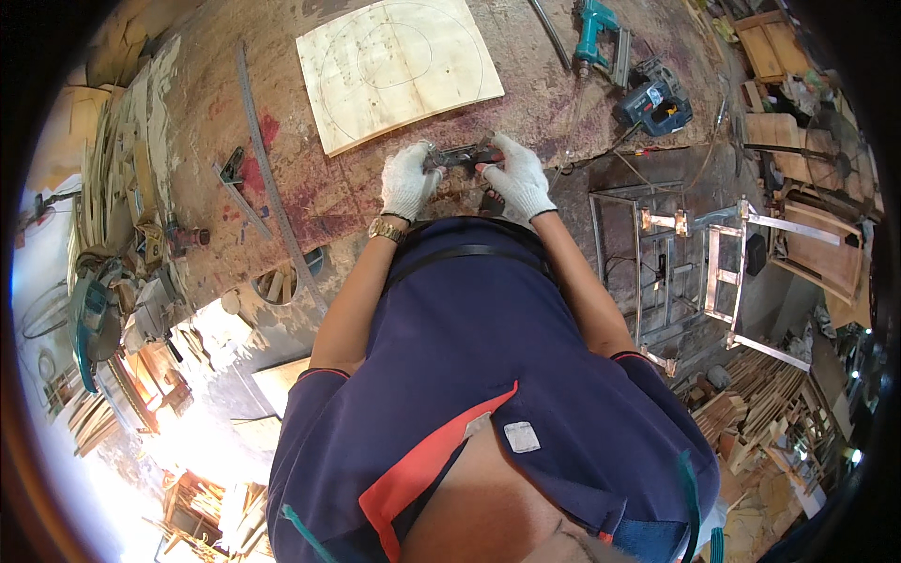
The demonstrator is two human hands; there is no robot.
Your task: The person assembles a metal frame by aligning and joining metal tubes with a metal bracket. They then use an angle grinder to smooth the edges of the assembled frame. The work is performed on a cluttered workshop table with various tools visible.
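Observation:
My left hand and my right hand, both in white knit gloves, are held close together at the front edge of the workbench. Between them they grip a small dark metal tool with a bit of red near its right end. Its exact kind I cannot make out, as the fingers cover both ends. Just beyond my hands lies a pale plywood board, with a large circle and a smaller one inside it drawn on its face.
A long metal ruler and a small square lie to the left. At the right are a teal nail gun and a dark blue jigsaw. Metal frames stand off the right edge; a teal circular saw is far left.

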